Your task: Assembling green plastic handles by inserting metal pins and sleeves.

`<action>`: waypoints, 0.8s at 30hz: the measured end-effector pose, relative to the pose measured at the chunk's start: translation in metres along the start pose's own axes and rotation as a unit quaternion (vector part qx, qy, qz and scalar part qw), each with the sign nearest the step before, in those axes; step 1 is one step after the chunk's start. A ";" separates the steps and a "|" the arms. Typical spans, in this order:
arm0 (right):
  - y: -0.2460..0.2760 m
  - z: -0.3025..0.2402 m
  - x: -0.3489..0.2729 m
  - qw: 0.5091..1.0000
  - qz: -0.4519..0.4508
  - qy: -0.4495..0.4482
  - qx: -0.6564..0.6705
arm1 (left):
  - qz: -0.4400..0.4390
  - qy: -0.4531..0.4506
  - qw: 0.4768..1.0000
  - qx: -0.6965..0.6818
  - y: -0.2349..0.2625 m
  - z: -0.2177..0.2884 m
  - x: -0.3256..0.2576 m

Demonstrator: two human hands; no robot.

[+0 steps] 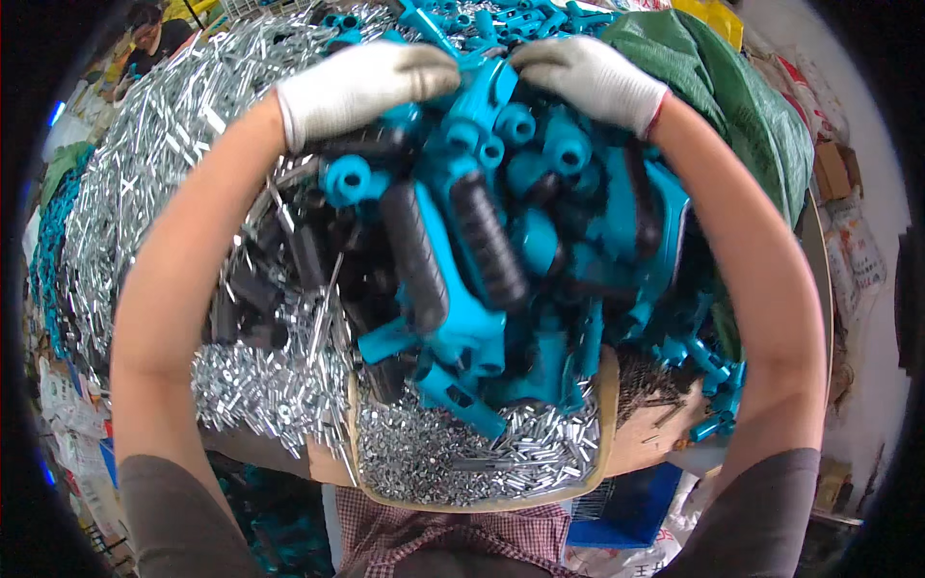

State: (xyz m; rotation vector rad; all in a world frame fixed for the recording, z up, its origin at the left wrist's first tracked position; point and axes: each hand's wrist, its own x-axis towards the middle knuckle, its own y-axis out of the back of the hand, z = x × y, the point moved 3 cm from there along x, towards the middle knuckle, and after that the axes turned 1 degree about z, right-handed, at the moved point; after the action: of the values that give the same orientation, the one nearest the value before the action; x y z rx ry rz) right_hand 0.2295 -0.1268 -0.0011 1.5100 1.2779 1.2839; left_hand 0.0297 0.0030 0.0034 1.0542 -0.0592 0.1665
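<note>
Both of my hands wear white knit gloves and reach over the far side of a heap of teal plastic handles [443,270] with black ribbed grips. My left hand [371,85] curls its closed fingers over the back of the heap. Opposite it, my right hand [590,82] bends its fingers in against the same handles. Between the fingertips stands one teal handle [479,101] with round sockets. Several handles in the heap are blurred. The lowest ones hang over a shallow tray [609,405] of small metal pins and nuts. The fingertips are partly hidden by the handles.
A large mound of shiny metal rods [145,183] rises on the left. Short metal sleeves [260,390] lie by the tray. Green sheeting [742,106] covers something at the right, and a blue crate [626,511] sits below the table edge. Another person [154,39] is at far left.
</note>
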 end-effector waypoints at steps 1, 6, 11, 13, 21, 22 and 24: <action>0.023 0.000 -0.002 0.999 0.028 -0.008 -0.024 | 0.023 -0.023 0.999 -0.001 0.016 0.018 -0.001; 0.061 -0.121 -0.063 0.974 0.219 -0.004 -0.051 | 0.058 0.042 0.975 0.210 0.030 0.073 -0.088; 0.047 -0.224 -0.218 0.948 0.319 -0.003 -0.007 | 0.090 0.051 0.924 0.367 -0.003 0.138 -0.228; 0.031 -0.285 -0.297 0.938 0.335 -0.027 0.080 | 0.021 0.128 0.968 0.213 -0.024 0.184 -0.302; -0.043 -0.351 -0.424 0.943 0.238 -0.136 0.190 | -0.093 0.226 0.940 0.240 -0.055 0.188 -0.475; -0.044 -0.357 -0.419 0.942 0.232 -0.129 0.204 | -0.085 0.214 0.949 0.214 -0.058 0.182 -0.486; -0.049 -0.366 -0.398 0.942 0.224 -0.100 0.231 | -0.062 0.246 0.948 0.190 -0.060 0.177 -0.499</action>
State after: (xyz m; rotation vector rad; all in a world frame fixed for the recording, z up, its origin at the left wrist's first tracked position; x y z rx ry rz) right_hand -0.1359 -0.5245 -0.0585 2.3072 1.1915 1.0994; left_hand -0.4470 -0.2336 -0.0255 1.3690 0.5077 0.3327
